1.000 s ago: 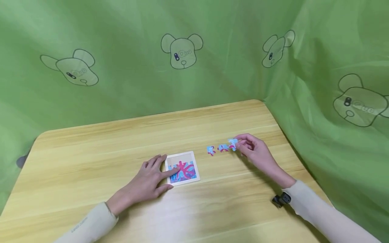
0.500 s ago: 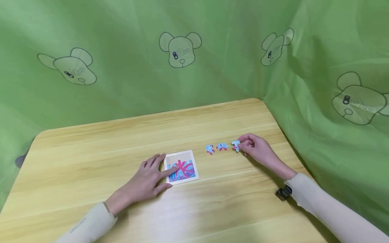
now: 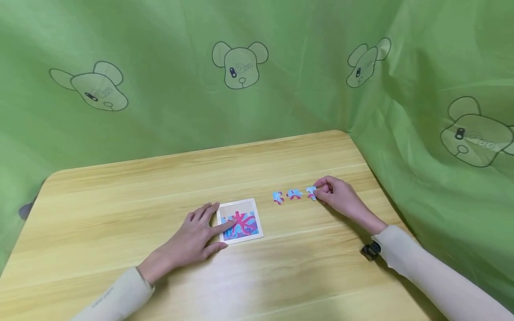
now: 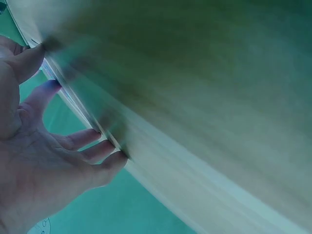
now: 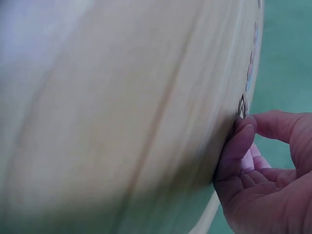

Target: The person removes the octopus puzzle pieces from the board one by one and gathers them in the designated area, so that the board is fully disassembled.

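Note:
A small square puzzle tray [image 3: 260, 225] with a white frame lies mid-table, its lower part filled with a pink octopus picture on blue and its upper part bare. My left hand [image 3: 196, 234] rests on its left side, index finger stretched over the picture, the other fingertips at the frame and table. To the right, my right hand [image 3: 341, 199] pinches a blue and pink jigsaw piece [image 3: 311, 192] between thumb and fingers, close over the table. In the right wrist view the piece [image 5: 242, 106] shows edge-on at the fingertips.
Two more jigsaw pieces, one with a pink curve [image 3: 295, 194] and one further left [image 3: 278, 197], lie in a row between tray and right hand. The wooden table [image 3: 160, 191] is bordered behind and at the right by a green curtain [image 3: 168, 89] printed with bear heads.
The right hand has shifted slightly right with its piece and lowered it toward the table, in line with the other two. The left hand stays on the tray.

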A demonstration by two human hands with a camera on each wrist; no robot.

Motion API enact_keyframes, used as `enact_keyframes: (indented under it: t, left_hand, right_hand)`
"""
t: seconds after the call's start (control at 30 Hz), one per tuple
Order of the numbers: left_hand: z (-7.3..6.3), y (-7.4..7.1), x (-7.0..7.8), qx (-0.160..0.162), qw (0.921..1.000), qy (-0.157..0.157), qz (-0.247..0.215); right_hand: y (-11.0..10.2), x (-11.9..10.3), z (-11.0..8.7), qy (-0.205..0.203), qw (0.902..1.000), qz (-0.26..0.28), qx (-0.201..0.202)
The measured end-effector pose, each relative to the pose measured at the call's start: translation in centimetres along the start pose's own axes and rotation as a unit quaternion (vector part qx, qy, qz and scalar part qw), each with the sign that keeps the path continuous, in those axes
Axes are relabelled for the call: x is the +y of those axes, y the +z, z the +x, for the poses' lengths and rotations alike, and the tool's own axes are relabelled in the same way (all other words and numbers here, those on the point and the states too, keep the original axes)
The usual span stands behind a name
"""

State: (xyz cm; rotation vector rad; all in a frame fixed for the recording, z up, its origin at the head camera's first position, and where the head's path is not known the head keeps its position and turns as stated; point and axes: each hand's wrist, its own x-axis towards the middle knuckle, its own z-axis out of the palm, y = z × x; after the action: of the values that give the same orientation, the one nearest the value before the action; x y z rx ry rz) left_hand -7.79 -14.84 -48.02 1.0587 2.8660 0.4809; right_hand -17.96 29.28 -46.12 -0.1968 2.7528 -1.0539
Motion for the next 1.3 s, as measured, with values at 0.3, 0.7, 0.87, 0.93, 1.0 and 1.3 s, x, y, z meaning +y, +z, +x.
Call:
enact_keyframes:
  t: [0.3,0.7,0.87,0.93,1.0,1.3]
  left_hand:
    - [-0.14,-0.08,0.08,0.003,1.0,0.0,0.001]
    - [-0.21,-0.12,0.0,0.004,1.0,0.0,0.006]
    - [-0.07,-0.09,-0.03,0.002,1.0,0.003,0.007]
    - [-0.03,-0.11,-0.02,0.0,1.0,0.002,0.007]
    - [-0.03,-0.13,-0.02,-0.002,1.0,0.0,0.007]
    - [-0.2,-0.21,-0.08,-0.002,1.0,-0.004,-0.005]
  right_hand:
    - [-0.04,-0.2,-0.23,0.006,1.0,0.004,-0.002]
    - [0.88,-0.71,-0.64,-0.086,0.994,-0.067,0.01]
    - [0.79,-0.68,-0.58,-0.093,0.9924,-0.08,0.009]
    - [0.7,-0.66,-0.58,-0.095,0.9923,-0.079,0.005]
    - [0.62,-0.69,-0.57,-0.099,0.992,-0.078,0.001]
    - [0.64,-0.93,-0.52,-0.099,0.992,-0.078,-0.003]
